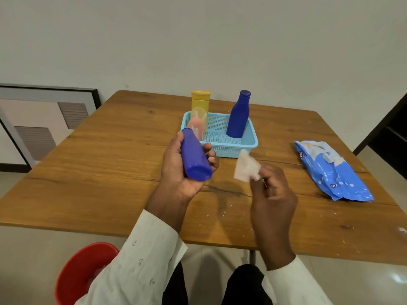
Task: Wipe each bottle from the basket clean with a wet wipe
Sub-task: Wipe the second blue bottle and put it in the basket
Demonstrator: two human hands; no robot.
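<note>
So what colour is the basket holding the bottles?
Light blue: the mesh basket shows best in the head view.

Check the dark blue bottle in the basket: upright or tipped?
Upright: the blue bottle stands on its base in the basket, cap up.

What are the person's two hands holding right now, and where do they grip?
The left hand grips a blue bottle around its body. The right hand pinches a wet wipe by its lower corner.
</note>
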